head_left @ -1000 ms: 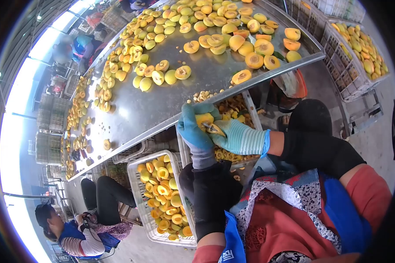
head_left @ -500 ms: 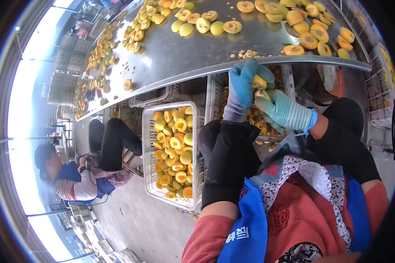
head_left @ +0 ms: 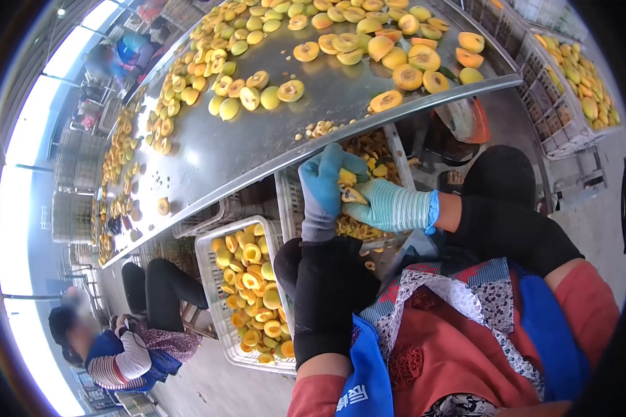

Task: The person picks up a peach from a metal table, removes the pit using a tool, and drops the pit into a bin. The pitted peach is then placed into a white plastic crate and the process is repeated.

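A cut, yellow-fleshed fruit (head_left: 355, 197) is still gripped between the blue-gloved left hand (head_left: 324, 176) and the striped, teal-gloved right hand (head_left: 384, 206), near the edge of the shiny metal bench (head_left: 250, 149), little being changed from moments earlier, so its handling is judged unfinished.

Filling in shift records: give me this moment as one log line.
left hand: holding cut fruit | right hand: holding cut fruit too | table: fruit halves on top | crate at left: more halves
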A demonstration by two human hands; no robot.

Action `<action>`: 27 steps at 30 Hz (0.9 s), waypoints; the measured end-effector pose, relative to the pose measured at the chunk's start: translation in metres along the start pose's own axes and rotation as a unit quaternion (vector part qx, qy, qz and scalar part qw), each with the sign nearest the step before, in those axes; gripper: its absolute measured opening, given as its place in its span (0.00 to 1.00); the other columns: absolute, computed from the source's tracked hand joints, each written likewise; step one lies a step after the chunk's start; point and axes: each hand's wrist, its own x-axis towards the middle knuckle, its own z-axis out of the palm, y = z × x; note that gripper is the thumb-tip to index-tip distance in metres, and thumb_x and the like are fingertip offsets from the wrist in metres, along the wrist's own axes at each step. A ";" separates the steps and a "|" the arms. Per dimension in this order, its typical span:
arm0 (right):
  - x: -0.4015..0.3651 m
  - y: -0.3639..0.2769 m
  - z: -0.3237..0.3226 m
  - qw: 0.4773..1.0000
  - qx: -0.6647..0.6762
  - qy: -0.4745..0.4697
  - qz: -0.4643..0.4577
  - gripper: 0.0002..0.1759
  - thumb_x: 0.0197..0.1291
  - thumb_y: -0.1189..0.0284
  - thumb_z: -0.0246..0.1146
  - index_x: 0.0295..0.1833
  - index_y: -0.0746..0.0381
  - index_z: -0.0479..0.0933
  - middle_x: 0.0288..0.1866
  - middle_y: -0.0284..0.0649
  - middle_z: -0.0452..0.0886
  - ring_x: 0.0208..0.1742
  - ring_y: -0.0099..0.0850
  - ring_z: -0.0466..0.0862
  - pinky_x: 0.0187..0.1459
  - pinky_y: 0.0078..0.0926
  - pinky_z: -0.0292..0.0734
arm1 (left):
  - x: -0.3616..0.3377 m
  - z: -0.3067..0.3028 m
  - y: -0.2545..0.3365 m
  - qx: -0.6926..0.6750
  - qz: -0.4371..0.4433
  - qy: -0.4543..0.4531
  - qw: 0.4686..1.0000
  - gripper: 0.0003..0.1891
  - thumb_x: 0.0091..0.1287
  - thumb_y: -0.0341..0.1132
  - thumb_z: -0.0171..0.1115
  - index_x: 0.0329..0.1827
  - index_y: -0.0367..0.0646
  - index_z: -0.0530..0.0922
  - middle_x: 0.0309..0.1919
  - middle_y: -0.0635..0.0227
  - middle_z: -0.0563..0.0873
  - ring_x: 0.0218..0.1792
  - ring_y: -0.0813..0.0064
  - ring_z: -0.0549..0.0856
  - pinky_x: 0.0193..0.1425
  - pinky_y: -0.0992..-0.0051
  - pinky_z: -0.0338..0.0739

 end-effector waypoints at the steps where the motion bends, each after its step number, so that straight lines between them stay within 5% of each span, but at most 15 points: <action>1: -0.001 0.002 0.004 0.999 0.045 0.000 -0.004 0.17 0.67 0.59 0.57 0.48 0.62 0.79 0.34 0.52 0.84 0.41 0.50 0.85 0.46 0.42 0.78 | 0.001 0.000 -0.005 -0.092 0.002 -0.015 0.996 0.25 0.74 0.47 0.50 0.29 0.32 0.81 0.27 0.57 0.86 0.26 0.65 0.84 0.36 0.68 0.80; 3: -0.006 -0.013 0.006 0.994 0.107 0.013 -0.008 0.17 0.67 0.60 0.58 0.50 0.62 0.78 0.36 0.53 0.84 0.42 0.53 0.84 0.45 0.44 0.78 | 0.000 0.002 -0.011 -0.295 0.006 -0.062 0.953 0.23 0.74 0.49 0.50 0.31 0.38 0.78 0.31 0.58 0.84 0.30 0.62 0.83 0.35 0.65 0.79; 6: -0.009 -0.013 0.006 0.998 -0.027 0.045 -0.018 0.17 0.66 0.59 0.59 0.50 0.61 0.77 0.37 0.53 0.84 0.40 0.54 0.84 0.43 0.47 0.78 | 0.019 -0.016 -0.021 -0.502 0.005 -0.066 0.862 0.21 0.74 0.51 0.50 0.33 0.42 0.78 0.31 0.59 0.83 0.33 0.62 0.83 0.34 0.66 0.77; 9: -0.002 -0.006 -0.005 0.985 -0.171 0.000 0.010 0.15 0.66 0.59 0.59 0.49 0.59 0.77 0.37 0.52 0.84 0.38 0.51 0.85 0.41 0.49 0.78 | 0.003 -0.042 0.013 -0.274 0.132 0.110 0.946 0.15 0.74 0.47 0.51 0.34 0.46 0.74 0.34 0.63 0.81 0.36 0.66 0.80 0.37 0.65 0.77; 10: 0.000 -0.005 -0.010 0.976 -0.212 -0.036 0.023 0.15 0.66 0.60 0.59 0.48 0.59 0.77 0.36 0.51 0.84 0.38 0.50 0.85 0.40 0.49 0.78 | -0.010 -0.049 0.021 -0.023 0.217 0.271 0.938 0.21 0.75 0.50 0.50 0.44 0.39 0.77 0.38 0.59 0.83 0.37 0.63 0.85 0.41 0.62 0.84; 12: -0.001 -0.006 -0.017 0.970 -0.226 -0.069 0.054 0.16 0.65 0.58 0.58 0.46 0.61 0.75 0.35 0.52 0.83 0.38 0.50 0.85 0.40 0.48 0.78 | -0.051 -0.086 0.055 -0.099 0.132 0.317 0.934 0.22 0.74 0.49 0.53 0.49 0.33 0.77 0.40 0.58 0.84 0.41 0.65 0.85 0.45 0.63 0.85; 13: -0.003 -0.007 -0.016 0.974 -0.214 -0.055 0.058 0.17 0.65 0.57 0.58 0.45 0.62 0.75 0.34 0.53 0.83 0.38 0.51 0.85 0.40 0.49 0.78 | -0.070 -0.105 0.062 0.004 0.130 0.334 0.933 0.24 0.74 0.49 0.53 0.50 0.30 0.79 0.38 0.60 0.85 0.43 0.68 0.84 0.48 0.67 0.82; 14: -0.004 -0.009 -0.016 0.977 -0.199 -0.043 0.062 0.18 0.65 0.57 0.58 0.45 0.62 0.74 0.34 0.53 0.83 0.38 0.51 0.85 0.40 0.49 0.77 | -0.089 -0.119 0.071 0.312 0.164 0.339 0.872 0.25 0.73 0.47 0.55 0.51 0.27 0.79 0.38 0.61 0.86 0.43 0.72 0.83 0.50 0.73 0.77; 15: -0.005 -0.014 -0.021 0.989 -0.150 0.001 0.021 0.19 0.65 0.56 0.58 0.44 0.63 0.74 0.32 0.54 0.83 0.37 0.53 0.84 0.40 0.49 0.77 | -0.090 -0.124 0.085 0.320 0.094 0.381 0.862 0.22 0.73 0.42 0.57 0.55 0.27 0.78 0.41 0.62 0.86 0.43 0.75 0.82 0.51 0.77 0.74; 19: 0.000 -0.034 -0.036 0.992 -0.115 0.044 0.032 0.20 0.66 0.55 0.57 0.45 0.63 0.71 0.32 0.55 0.82 0.36 0.56 0.83 0.39 0.50 0.76 | -0.048 -0.089 0.110 0.345 0.127 0.312 0.876 0.21 0.74 0.38 0.56 0.61 0.29 0.75 0.48 0.61 0.84 0.45 0.75 0.80 0.52 0.74 0.74; 21: 0.000 -0.031 -0.040 0.989 -0.130 0.070 0.026 0.20 0.66 0.55 0.57 0.45 0.63 0.71 0.32 0.55 0.83 0.36 0.55 0.83 0.40 0.51 0.76 | 0.010 -0.085 0.097 0.422 0.136 0.205 0.873 0.24 0.74 0.41 0.56 0.64 0.30 0.72 0.46 0.60 0.84 0.44 0.76 0.80 0.49 0.75 0.75; 23: 0.002 -0.026 -0.046 0.985 -0.138 0.092 0.041 0.20 0.66 0.56 0.57 0.49 0.62 0.72 0.33 0.55 0.83 0.37 0.55 0.83 0.41 0.52 0.77 | 0.059 -0.055 0.086 0.424 0.056 0.179 0.886 0.26 0.74 0.49 0.54 0.66 0.39 0.72 0.38 0.52 0.86 0.36 0.60 0.84 0.41 0.62 0.77; 25: -0.002 -0.026 -0.054 0.984 -0.117 0.132 0.014 0.20 0.65 0.57 0.59 0.52 0.62 0.71 0.32 0.57 0.82 0.36 0.56 0.83 0.38 0.51 0.77 | 0.127 -0.077 0.051 0.557 0.063 0.148 0.815 0.25 0.72 0.53 0.52 0.64 0.47 0.75 0.41 0.43 0.85 0.43 0.41 0.84 0.47 0.54 0.78; 26: -0.001 -0.027 -0.060 0.981 -0.112 0.157 -0.006 0.21 0.65 0.57 0.59 0.54 0.62 0.70 0.32 0.58 0.81 0.35 0.57 0.83 0.37 0.50 0.77 | 0.158 -0.082 0.035 0.576 0.012 0.173 0.799 0.23 0.71 0.51 0.54 0.61 0.46 0.76 0.43 0.42 0.84 0.47 0.41 0.83 0.51 0.55 0.78; 27: -0.001 -0.030 -0.065 0.982 -0.104 0.156 0.002 0.21 0.65 0.56 0.58 0.55 0.60 0.71 0.35 0.57 0.82 0.38 0.56 0.83 0.41 0.50 0.77 | 0.168 -0.075 0.028 0.584 0.120 0.136 0.791 0.22 0.68 0.48 0.57 0.60 0.46 0.77 0.48 0.41 0.82 0.51 0.42 0.81 0.54 0.55 0.77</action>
